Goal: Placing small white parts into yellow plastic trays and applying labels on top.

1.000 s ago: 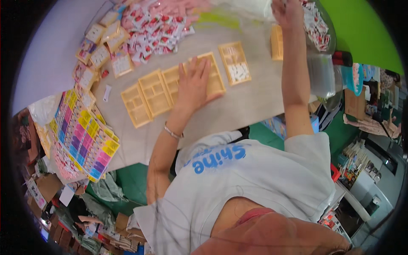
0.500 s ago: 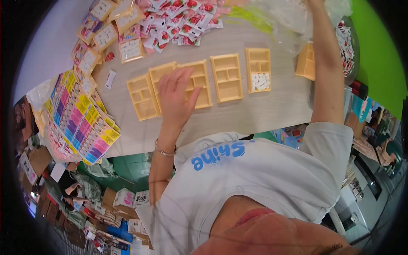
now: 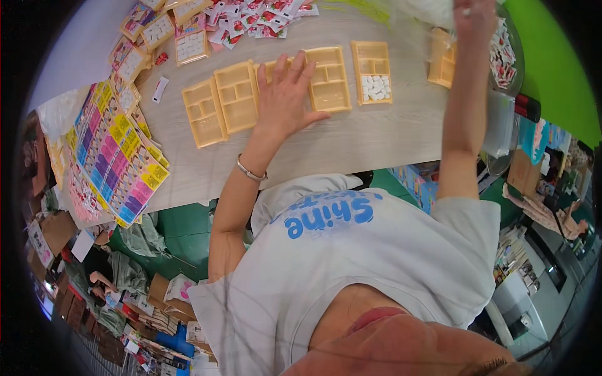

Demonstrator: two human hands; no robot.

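My left hand (image 3: 285,94) lies spread over a pale yellow compartment tray, hiding most of it; the thumb reaches the near edge of the tray on its right (image 3: 330,80). Two more trays with bare compartments, a leftmost one (image 3: 204,114) and its neighbour (image 3: 237,97), stand to the left of the hand. At the right end of the row, a tray (image 3: 374,56) holds small white tablet-like pieces (image 3: 375,88) in its near compartment. My right hand (image 3: 475,24), somewhat blurred, is closed beside a clear plastic bag (image 3: 426,11); something whitish shows at its fingers.
Another yellow tray (image 3: 441,59) lies near my right forearm. Strawberry-print sachets (image 3: 254,17) are heaped at the back, with filled trays (image 3: 191,47) to their left. Colourful printed sheets (image 3: 119,150) cover the left table edge. A round container of sachets (image 3: 503,56) stands at far right.
My left hand has shifted right along the row, uncovering the second tray. My right hand has come back nearer from the plastic bag. The whole view has shifted slightly.
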